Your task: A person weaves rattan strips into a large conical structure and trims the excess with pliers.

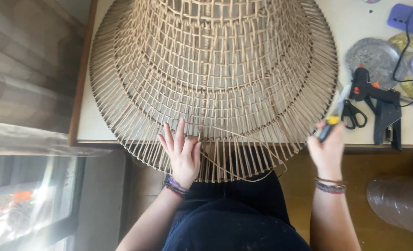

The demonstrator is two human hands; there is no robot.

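A large woven wicker frame (215, 69), shaped like a wide brimmed dome, lies on the white table (87, 125) and overhangs its front edge. My left hand (182, 153) rests flat on the frame's near rim with fingers spread, next to a loose cane strand (243, 153) that loops below the rim. My right hand (328, 151) is closed around a small tool with a yellow-and-dark handle (329, 124), held at the frame's right edge. Both wrists wear bead bracelets.
A black glue gun (378, 100) and black-handled scissors (354, 114) lie at the table's right. Behind them are a round grey metal plate (376, 56), a purple phone (409, 18) and a black cable. A clear plastic roll (399, 202) lies at lower right.
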